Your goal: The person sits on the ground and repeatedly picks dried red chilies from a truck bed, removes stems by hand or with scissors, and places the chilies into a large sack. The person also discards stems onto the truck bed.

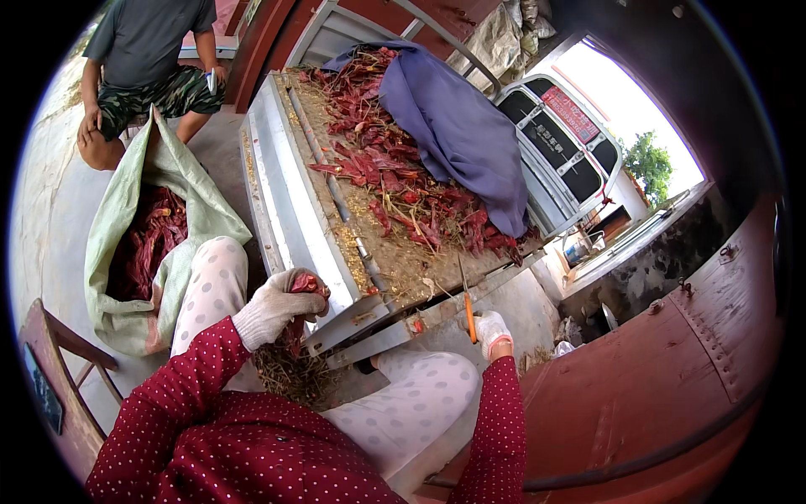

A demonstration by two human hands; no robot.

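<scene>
My left hand [288,305], in a white knit glove, is closed around several dried red chili peppers [306,283], above my lap and beside the vehicle bed's metal edge. My right hand [490,331], also gloved, grips the orange handle of a pair of scissors or shears [470,315]; the thin metal tip points up over the bed's near corner. On the bed lies a long heap of dried red chilies with stems [403,164], partly covered by a purple-blue cloth [441,120]. At the left, an open pale green woven sack [104,264] holds more red chilies [157,233].
A seated person [154,57] in camouflage shorts is behind the sack. A wooden chair [69,340] stands at lower left. Plant stems [299,378] lie on the floor between my legs. A red riveted metal panel [617,390] borders the right side; the vehicle's cab [554,138] is beyond the bed.
</scene>
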